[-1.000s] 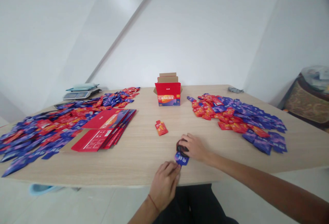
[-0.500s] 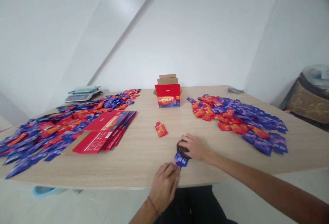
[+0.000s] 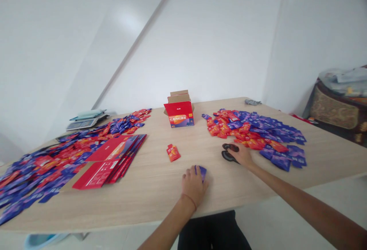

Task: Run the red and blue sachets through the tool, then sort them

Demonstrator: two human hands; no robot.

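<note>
My left hand (image 3: 194,185) lies low over the near part of the table, its curled fingers on a purple sachet (image 3: 202,172). Part of that sachet is hidden under the fingers. Farther right, my right hand (image 3: 243,155) grips a black tool with two rounded loops (image 3: 227,155), apparently scissors; its far end is hidden or blurred. A single red-orange sachet (image 3: 173,153) lies flat ahead and left of my left hand. Just beyond my right hand spreads a pile of red and purple sachets (image 3: 252,127).
An open red carton (image 3: 180,114) stands at the back middle. Flattened red cartons (image 3: 110,162) are stacked on the left, beside a large heap of sachets (image 3: 65,156). A scale (image 3: 86,121) sits at the back left. The table's near edge (image 3: 120,227) runs before me.
My right hand has moved right with the black looped tool, away from the purple sachet. My left hand has shifted forward over that sachet. The head view has turned slightly right.
</note>
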